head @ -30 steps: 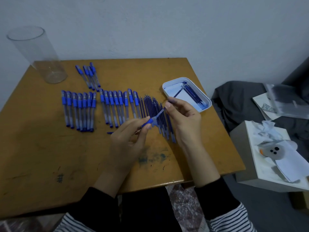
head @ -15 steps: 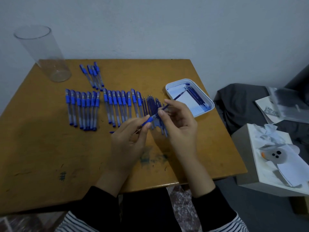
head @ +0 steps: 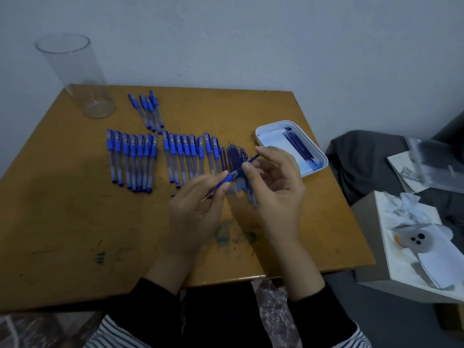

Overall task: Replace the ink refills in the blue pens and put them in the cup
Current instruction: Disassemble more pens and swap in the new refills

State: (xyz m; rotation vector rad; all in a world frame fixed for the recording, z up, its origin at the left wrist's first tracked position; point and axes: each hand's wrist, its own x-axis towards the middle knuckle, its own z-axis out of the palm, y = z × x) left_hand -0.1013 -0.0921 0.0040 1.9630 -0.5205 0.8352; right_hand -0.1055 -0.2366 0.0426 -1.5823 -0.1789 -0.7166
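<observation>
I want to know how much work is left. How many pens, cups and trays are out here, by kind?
Pens lying flat: 19
Pen being held: 1
Clear cup: 1
White tray: 1
Total: 22, leaving out the loose refills, which are too bunched to count.

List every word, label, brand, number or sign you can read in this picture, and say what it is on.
No text here can be read.
Blue pens: barrel print, if any, too small and blurred.
Held pen and refill: nothing legible.
Table: a hash-like ink scribble, not clearly a sign.
Papers at the right: dark patch, blurred.
Cup and tray: no label visible.
</observation>
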